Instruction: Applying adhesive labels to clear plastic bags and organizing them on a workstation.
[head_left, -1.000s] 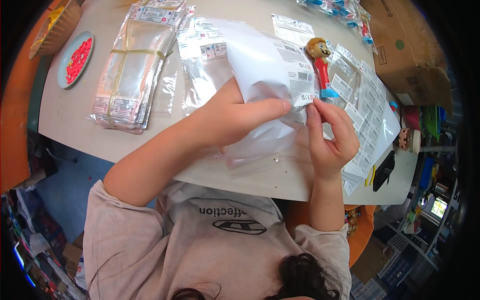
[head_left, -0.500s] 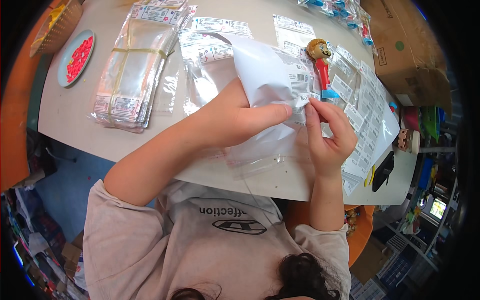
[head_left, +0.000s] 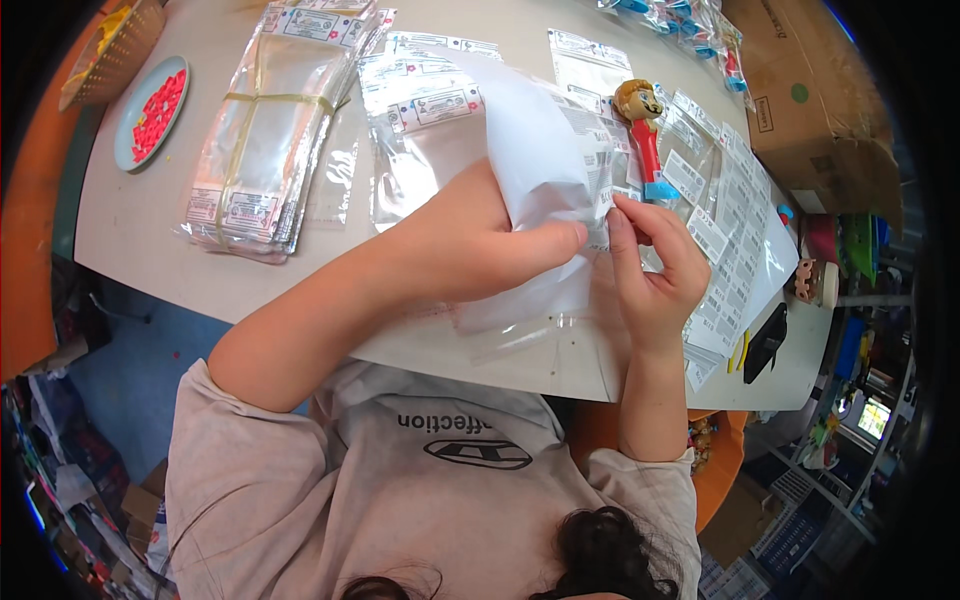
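White label sheet — likely light, floppy, easily creased (edges suit gripping) — left hand clasps it, right hand pinches its printed edge.

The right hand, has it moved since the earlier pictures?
Yes, slightly: the right hand has shifted to the left, farther from the brown cardboard box.

The fingers of my left hand, all but the thumb, hide behind the curling white paper label sheet, its print too small to read. The top edge crops the tan perforated plastic basket and brown cardboard box.
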